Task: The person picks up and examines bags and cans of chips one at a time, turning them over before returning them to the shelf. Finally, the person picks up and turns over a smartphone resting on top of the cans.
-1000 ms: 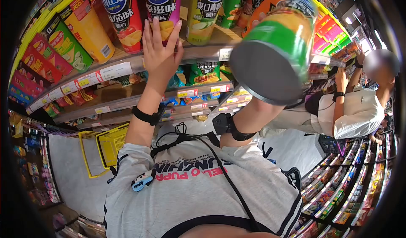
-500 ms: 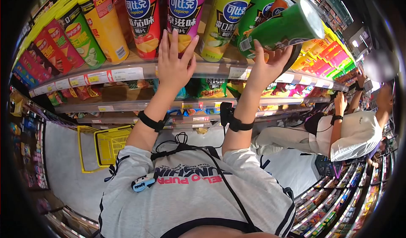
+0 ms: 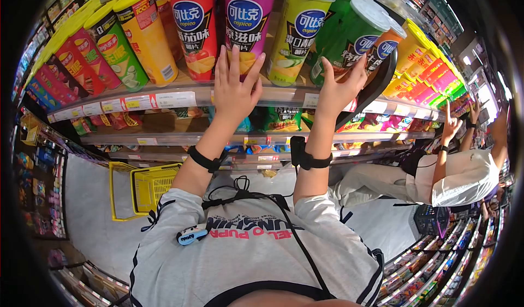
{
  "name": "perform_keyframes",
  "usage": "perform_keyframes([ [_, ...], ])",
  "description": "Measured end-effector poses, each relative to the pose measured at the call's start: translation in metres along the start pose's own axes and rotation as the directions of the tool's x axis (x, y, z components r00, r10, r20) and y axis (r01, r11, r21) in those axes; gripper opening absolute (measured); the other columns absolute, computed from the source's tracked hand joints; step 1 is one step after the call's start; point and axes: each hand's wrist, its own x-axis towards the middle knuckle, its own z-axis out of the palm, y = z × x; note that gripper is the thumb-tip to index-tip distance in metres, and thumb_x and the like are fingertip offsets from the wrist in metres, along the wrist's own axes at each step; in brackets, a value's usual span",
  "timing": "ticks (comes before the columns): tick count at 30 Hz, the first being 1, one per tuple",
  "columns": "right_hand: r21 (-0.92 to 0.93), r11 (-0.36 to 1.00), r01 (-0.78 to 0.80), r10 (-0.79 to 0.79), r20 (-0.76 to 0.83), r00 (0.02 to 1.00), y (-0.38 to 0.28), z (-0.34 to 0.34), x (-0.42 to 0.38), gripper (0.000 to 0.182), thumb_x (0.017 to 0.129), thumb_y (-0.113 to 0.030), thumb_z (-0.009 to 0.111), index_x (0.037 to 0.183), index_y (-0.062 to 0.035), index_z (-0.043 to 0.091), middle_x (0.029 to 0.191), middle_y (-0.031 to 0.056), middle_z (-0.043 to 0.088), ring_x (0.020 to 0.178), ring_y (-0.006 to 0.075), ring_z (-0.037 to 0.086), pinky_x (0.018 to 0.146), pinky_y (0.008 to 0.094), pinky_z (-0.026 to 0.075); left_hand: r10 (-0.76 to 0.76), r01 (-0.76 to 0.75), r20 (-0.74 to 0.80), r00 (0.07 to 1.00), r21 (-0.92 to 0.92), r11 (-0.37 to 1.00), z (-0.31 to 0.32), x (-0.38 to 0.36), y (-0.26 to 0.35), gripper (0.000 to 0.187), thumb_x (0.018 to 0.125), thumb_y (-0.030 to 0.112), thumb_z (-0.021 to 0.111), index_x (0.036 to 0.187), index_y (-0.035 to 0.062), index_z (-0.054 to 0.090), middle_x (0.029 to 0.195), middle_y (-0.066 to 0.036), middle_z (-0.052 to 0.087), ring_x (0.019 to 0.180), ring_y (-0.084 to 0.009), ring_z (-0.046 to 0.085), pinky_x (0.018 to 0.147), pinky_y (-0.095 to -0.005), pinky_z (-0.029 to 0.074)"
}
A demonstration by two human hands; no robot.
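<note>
My left hand rests with spread fingers against the lower front of a purple chip can, holding nothing. At the right, my right hand has thumb and fingers apart around the lower part of a dark green can, which stands upright on the shelf; whether the fingers touch it is hard to tell. Between the hands is a yellow-green can. A red can stands left of the purple one, and an orange can is partly hidden behind the green one.
The shelf edge carries price labels. Lower shelves hold bagged snacks. A yellow basket is on the floor at the left. Another person reaches toward the shelf at the right. A dark curved strip rises beside the orange can.
The green can, tilted in my right hand before, now stands upright among the others. My right hand has opened lower down. My left hand stays at the purple can.
</note>
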Motion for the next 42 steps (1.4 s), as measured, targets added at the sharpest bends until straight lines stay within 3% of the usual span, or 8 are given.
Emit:
perform_keyframes([
  [10,-0.296,0.948,0.116,-0.139,-0.056,0.989,0.005,0.009,-0.002,0.079,0.069,-0.028,0.078,0.133,0.0011,0.041,0.118,0.0208,0.041,0.108,0.0346,0.042,0.093,0.0415,0.033,-0.025,0.026,0.017,1.000,-0.043,0.999,-0.006,0.002,-0.001,0.053,0.074,0.016,0.064,0.125,0.0283,0.055,0.142,-0.020,0.026,0.127,-0.0438,0.030,0.101,-0.0526,0.031],
  [15,-0.332,0.924,0.189,-0.247,-0.142,0.958,-0.011,0.007,-0.006,0.081,0.079,-0.032,0.070,0.138,0.0045,0.027,0.139,0.0279,0.026,0.128,0.0417,0.027,0.103,0.0470,0.024,0.040,-0.039,0.000,0.999,-0.210,0.977,-0.015,-0.005,-0.009,0.053,0.068,0.014,0.066,0.118,0.0306,0.061,0.138,-0.016,0.032,0.128,-0.0415,0.031,0.102,-0.0521,0.030],
  [21,-0.065,0.913,0.402,-0.407,-0.107,0.907,-0.104,-0.029,0.028,0.052,0.086,-0.013,0.054,0.131,0.0050,0.039,0.135,0.0200,0.039,0.125,0.0336,0.036,0.105,0.0443,0.026,-0.019,-0.008,-0.048,0.999,-0.505,0.863,-0.055,-0.007,-0.044,0.052,0.068,0.009,0.066,0.117,0.0270,0.061,0.134,-0.012,0.040,0.125,-0.0359,0.036,0.099,-0.0519,0.032],
  [23,0.512,0.834,0.206,-0.205,-0.060,0.977,-0.151,-0.033,0.032,0.050,0.082,-0.006,0.046,0.129,0.0089,0.039,0.129,0.0178,0.046,0.119,0.0269,0.044,0.103,0.0410,0.029,-0.058,0.035,-0.041,0.997,-0.430,0.902,-0.075,-0.017,-0.072,0.051,0.067,0.008,0.065,0.115,0.0248,0.062,0.130,-0.011,0.043,0.123,-0.0346,0.038,0.098,-0.0515,0.034],
  [25,0.681,0.719,0.142,-0.275,0.089,0.957,-0.178,-0.030,0.028,0.058,0.082,-0.020,0.051,0.130,0.0084,0.040,0.125,0.0193,0.049,0.119,0.0268,0.044,0.104,0.0430,0.026,-0.079,0.024,-0.145,0.986,-0.346,0.938,-0.084,-0.022,-0.105,0.044,0.064,0.005,0.063,0.106,0.0174,0.064,0.119,-0.010,0.052,0.109,-0.0308,0.048,0.091,-0.0468,0.039],
  [28,0.392,0.806,0.444,-0.590,0.463,0.661,-0.222,-0.016,0.037,0.069,0.076,-0.013,0.059,0.137,0.0031,0.032,0.117,0.0175,0.057,0.118,0.0280,0.046,0.103,0.0396,0.028,-0.081,0.027,-0.156,0.984,-0.323,0.946,-0.095,-0.040,-0.149,0.038,0.063,0.003,0.061,0.100,0.0124,0.064,0.106,-0.008,0.056,0.096,-0.0287,0.053,0.082,-0.0428,0.042],
  [33,0.514,0.777,0.364,-0.627,0.686,0.369,-0.276,0.050,0.071,0.074,0.080,-0.025,0.067,0.141,-0.0052,0.029,0.110,0.0152,0.062,0.114,0.0278,0.052,0.097,0.0362,0.038,-0.096,0.043,-0.125,0.988,-0.375,0.926,-0.101,-0.051,-0.187,0.029,0.063,-0.002,0.058,0.091,0.0085,0.061,0.093,-0.007,0.059,0.083,-0.0285,0.054,0.072,-0.0408,0.043],
  [42,0.113,0.803,0.586,-0.223,0.967,0.120,-0.345,0.191,0.088,0.079,0.079,-0.030,0.068,0.144,-0.0171,0.025,0.133,0.0125,0.047,0.123,0.0286,0.044,0.103,0.0437,0.035,-0.016,-0.035,-0.174,0.985,-0.285,0.958,-0.088,-0.061,-0.194,0.025,0.063,0.003,0.066,0.087,0.0118,0.066,0.094,-0.003,0.058,0.087,-0.0221,0.053,0.077,-0.0383,0.045],
])
